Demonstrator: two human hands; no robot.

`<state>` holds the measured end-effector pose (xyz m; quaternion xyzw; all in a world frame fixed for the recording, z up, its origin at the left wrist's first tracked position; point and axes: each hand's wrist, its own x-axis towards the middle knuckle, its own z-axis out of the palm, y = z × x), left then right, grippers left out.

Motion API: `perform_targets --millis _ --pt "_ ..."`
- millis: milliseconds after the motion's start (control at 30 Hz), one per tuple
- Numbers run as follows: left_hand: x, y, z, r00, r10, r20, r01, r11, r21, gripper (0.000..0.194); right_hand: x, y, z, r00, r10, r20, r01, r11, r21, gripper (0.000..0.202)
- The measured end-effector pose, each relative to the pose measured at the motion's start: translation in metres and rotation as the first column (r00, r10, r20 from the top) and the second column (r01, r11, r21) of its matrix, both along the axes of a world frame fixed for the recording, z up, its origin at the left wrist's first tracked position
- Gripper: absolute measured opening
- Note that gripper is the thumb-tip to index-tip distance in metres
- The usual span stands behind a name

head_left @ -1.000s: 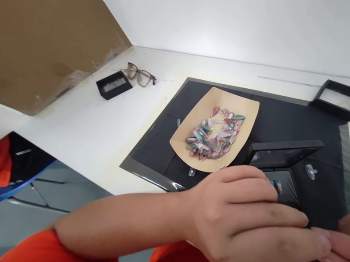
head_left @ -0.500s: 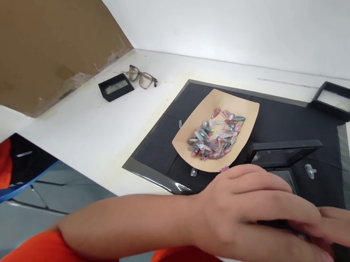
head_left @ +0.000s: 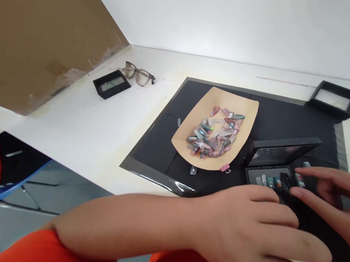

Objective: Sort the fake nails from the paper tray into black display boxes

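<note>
White wall and a white surface fill the view, with a black mat laid on the surface near the person. Half a second earlier both hands lay over the small open black case and hid its tray; now the right hand has drawn back to the right, its grip loose with forefinger and thumb extended, fingertips touching the right end of a row of press-on nails in the case, nothing clearly pinched. The left hand has slid nearer the body and lies flat, fingers spread and open, holding nothing, on the mat's front edge just before the case. The case's lid stands tilted up behind the row. Left of it sits a tan paper tray heaped with more nails, a pink clip at its front edge. Farther off are eyeglasses, a small black box, another black box at the mat's far corner, and brown cardboard against the wall.
</note>
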<state>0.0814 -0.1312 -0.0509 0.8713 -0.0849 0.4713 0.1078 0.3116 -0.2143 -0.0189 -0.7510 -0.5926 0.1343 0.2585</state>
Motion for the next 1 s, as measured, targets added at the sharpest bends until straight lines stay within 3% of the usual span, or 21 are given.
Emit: perform_targets --millis 100,267,367,633,833,1000 --pt "0.000 0.000 -0.003 0.998 -0.058 0.021 0.058 0.998 -0.003 0.024 -0.002 0.005 -0.005 0.995 0.060 -0.085 -0.066 0.995 -0.069 0.087" --pt "0.000 -0.001 -0.003 0.999 -0.048 0.014 0.048 0.999 -0.007 0.029 0.004 0.002 -0.013 0.991 0.118 -0.061 -0.123 0.988 -0.093 0.084" --pt "-0.001 -0.002 -0.003 0.998 -0.056 0.010 0.056 0.998 -0.005 0.029 0.008 0.001 -0.014 0.988 0.140 -0.058 -0.147 0.981 -0.127 0.085" --pt "-0.002 -0.003 -0.002 0.998 -0.069 0.005 0.069 0.997 -0.035 0.037 0.019 -0.001 -0.013 0.966 0.211 -0.149 -0.229 0.966 -0.123 0.065" --pt "-0.004 -0.005 0.000 0.997 -0.063 -0.041 0.060 0.997 -0.053 0.032 0.020 -0.001 -0.012 0.963 0.196 -0.184 -0.222 0.966 -0.134 0.056" --pt "-0.004 -0.006 0.000 0.999 -0.035 -0.019 0.035 0.999 -0.041 0.035 0.011 -0.006 -0.014 0.983 0.121 -0.136 -0.136 0.986 -0.102 0.074"
